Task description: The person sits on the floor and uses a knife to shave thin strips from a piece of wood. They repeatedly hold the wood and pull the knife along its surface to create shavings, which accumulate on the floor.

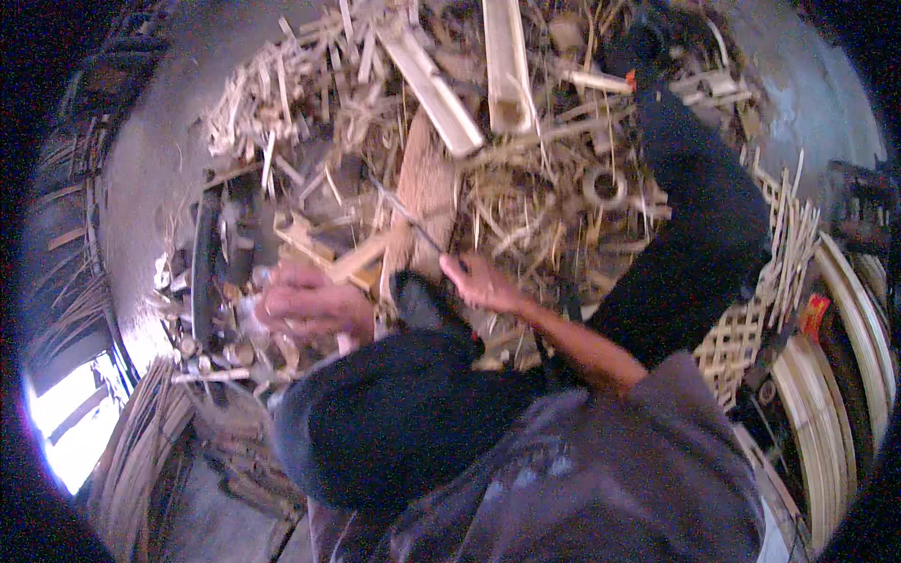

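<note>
My right hand (483, 283) is closed round the handle of a knife (427, 239), whose narrow blade points up and to the left over a thick reddish-brown wooden plank (427, 178). On the plank's left, my left hand (314, 302) is closed and somewhat blurred, with a short pale bamboo piece (361, 257) coming out at its fingers. The far end of that piece reaches the plank's edge just below the blade. Blade and bamboo look apart. My bent leg in dark cloth (394, 403) lies close below both hands.
Split bamboo halves (432, 89) lie at the far end of the plank. Heaps of offcuts and shavings (282, 89) cover the floor around it. A ring-shaped roll (603, 188) rests on the right-hand litter. Woven bamboo lattice (732, 342) and bent strips (817, 413) stand at the right.
</note>
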A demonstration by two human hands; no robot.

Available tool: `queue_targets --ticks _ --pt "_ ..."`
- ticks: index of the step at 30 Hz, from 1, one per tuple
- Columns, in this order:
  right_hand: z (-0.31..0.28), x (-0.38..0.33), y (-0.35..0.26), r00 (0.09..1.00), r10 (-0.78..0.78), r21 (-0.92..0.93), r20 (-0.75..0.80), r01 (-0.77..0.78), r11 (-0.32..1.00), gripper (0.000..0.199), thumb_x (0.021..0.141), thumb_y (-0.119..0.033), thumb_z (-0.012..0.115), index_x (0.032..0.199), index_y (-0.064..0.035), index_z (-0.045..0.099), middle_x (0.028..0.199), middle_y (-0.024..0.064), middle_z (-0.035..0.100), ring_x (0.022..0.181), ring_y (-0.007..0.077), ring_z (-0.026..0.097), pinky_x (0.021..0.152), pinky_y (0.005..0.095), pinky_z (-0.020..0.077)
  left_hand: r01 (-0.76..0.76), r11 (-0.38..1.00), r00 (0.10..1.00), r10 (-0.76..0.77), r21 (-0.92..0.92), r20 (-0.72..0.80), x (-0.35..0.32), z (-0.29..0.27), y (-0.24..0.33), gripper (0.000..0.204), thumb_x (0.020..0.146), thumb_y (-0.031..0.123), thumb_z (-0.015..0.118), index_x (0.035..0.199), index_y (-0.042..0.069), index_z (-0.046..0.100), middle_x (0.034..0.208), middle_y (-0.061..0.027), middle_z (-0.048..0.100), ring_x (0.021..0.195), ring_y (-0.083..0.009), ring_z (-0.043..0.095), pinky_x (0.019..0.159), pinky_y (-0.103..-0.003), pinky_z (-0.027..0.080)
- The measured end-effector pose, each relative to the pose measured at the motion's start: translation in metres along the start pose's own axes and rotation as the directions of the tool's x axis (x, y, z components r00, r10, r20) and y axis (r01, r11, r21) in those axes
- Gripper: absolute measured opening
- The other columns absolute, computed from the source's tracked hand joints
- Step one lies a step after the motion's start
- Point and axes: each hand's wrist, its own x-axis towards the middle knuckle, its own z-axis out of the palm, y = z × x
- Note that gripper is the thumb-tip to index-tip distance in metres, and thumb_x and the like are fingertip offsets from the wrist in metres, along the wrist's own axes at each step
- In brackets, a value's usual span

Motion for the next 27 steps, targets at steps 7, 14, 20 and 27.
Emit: queue_targets --ticks 7,14,20,27 --pt "0.001 -0.021 -0.034 0.986 0.146 0.099 0.079 -0.154 0.983 0.065 0.09 -0.062 0.042 0.068 -0.0017 0.056 0.054 0.0073 0.054 0.051 0.0198 0.056 0.051 0.0361 0.045 0.109 0.88 0.987 -0.152 -0.462 -0.056 -0.006 -0.004 0.024 0.046 0.102 0.033 0.028 0.061 0.012 0.031 0.047 0.0027 0.028 0.041 -0.0091 0.03 0.043 -0.023 0.029" --pt "-0.004 -0.01 -0.005 0.982 -0.05 -0.248 -0.18 0.004 0.969 0.065 0.089 -0.062 0.045 0.1 0.0015 0.057 0.077 0.0238 0.063 0.074 0.0445 0.062 0.068 0.0473 0.0481 0.118 0.965 0.993 -0.107 -0.233 0.056 0.013 -0.002 0.014 0.054 0.102 0.037 0.024 0.054 0.013 0.027 0.044 0.0022 0.026 0.039 -0.0097 0.029 0.042 -0.023 0.028" --pt "-0.018 -0.062 -0.091 0.987 -0.149 -0.092 -0.062 0.143 0.985 0.043 0.09 -0.046 0.054 0.1 -0.0045 0.054 0.067 0.0195 0.058 0.066 0.0347 0.062 0.06 0.0409 0.0464 0.19 0.948 0.981 -0.193 -0.256 0.013 0.001 0.004 0.025 0.05 0.101 0.041 0.029 0.062 0.011 0.034 0.051 0.0 0.035 0.044 -0.01 0.033 0.043 -0.026 0.03" --pt "-0.004 0.006 0.031 0.993 -0.025 -0.155 -0.12 0.006 0.988 0.059 0.09 -0.059 0.042 0.094 -0.0043 0.063 0.081 0.02 0.065 0.077 0.0389 0.065 0.065 0.0469 0.0489 0.223 0.927 0.974 -0.223 -0.303 0.033 0.009 -0.003 0.026 0.051 0.101 0.044 0.026 0.062 0.011 0.03 0.05 0.0005 0.028 0.045 -0.0111 0.03 0.044 -0.026 0.027"
